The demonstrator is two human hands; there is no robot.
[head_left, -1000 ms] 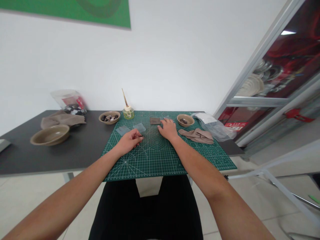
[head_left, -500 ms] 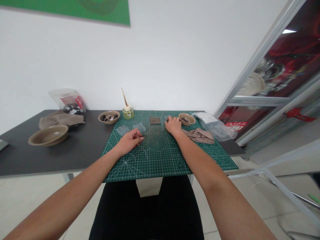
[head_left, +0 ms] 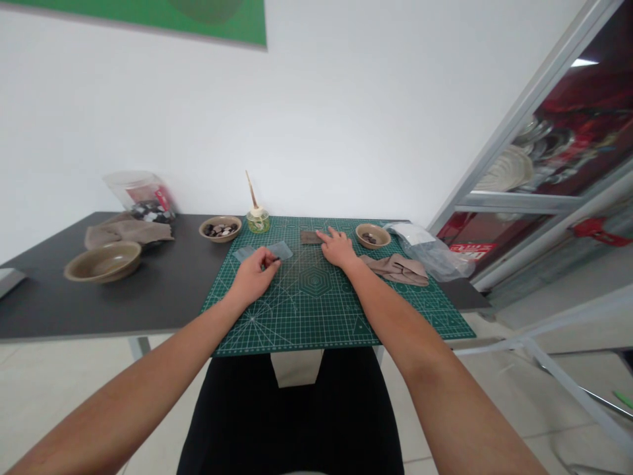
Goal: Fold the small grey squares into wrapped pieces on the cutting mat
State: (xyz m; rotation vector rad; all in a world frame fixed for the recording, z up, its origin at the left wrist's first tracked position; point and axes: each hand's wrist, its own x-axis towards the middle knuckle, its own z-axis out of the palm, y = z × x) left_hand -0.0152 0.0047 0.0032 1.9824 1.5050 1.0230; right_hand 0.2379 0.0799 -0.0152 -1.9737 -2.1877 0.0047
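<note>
Over the left part of the green cutting mat (head_left: 316, 323), my left hand (head_left: 256, 274) is closed in a pinch; what it holds is too small to make out. Translucent film pieces (head_left: 281, 251) lie just beyond its fingers. My right hand (head_left: 338, 247) has its fingers apart, with the fingertips at the right edge of a small brown square piece (head_left: 310, 237). A bowl with a few dark pieces (head_left: 372, 237) stands to the right of that hand, and a crumpled brown cloth (head_left: 401, 269) lies nearer.
Left of the mat's back stand a glass jar with a brush (head_left: 258, 220) and a bowl of pebbles (head_left: 220, 229). Farther left are a larger bowl (head_left: 103, 262), a cloth (head_left: 126, 231) and a bag of dark pieces (head_left: 148, 198). A clear plastic bag (head_left: 435, 254) lies at right.
My right hand has moved left to the brown square and its fingers have spread. My left hand has shifted slightly back towards the film pieces. The camera view has shifted a little.
</note>
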